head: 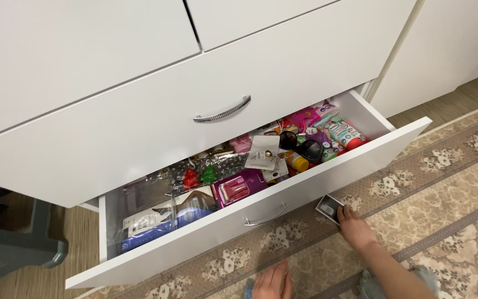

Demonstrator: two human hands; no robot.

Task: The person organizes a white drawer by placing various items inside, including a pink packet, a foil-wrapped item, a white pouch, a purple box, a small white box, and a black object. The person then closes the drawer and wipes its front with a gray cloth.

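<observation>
Right hand (355,226) is reaching to a small open box (329,207) lying on the patterned rug (443,182), lower right of centre, just under the open drawer (283,202) front. Fingers (345,212) are touching its near edge, loosely curled, not yet pinching. Box is looking light, thin-walled, probably crushable; best pinched across its short sides. Left hand (272,281) is resting flat at bottom centre, fingers together, holding nothing.

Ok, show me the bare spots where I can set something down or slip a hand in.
The carpet to the right of the right hand and small box is bare, as is the strip between both hands. The left hand rests low on it. The open drawer is crowded wall to wall, densest around the sunglasses.
</observation>
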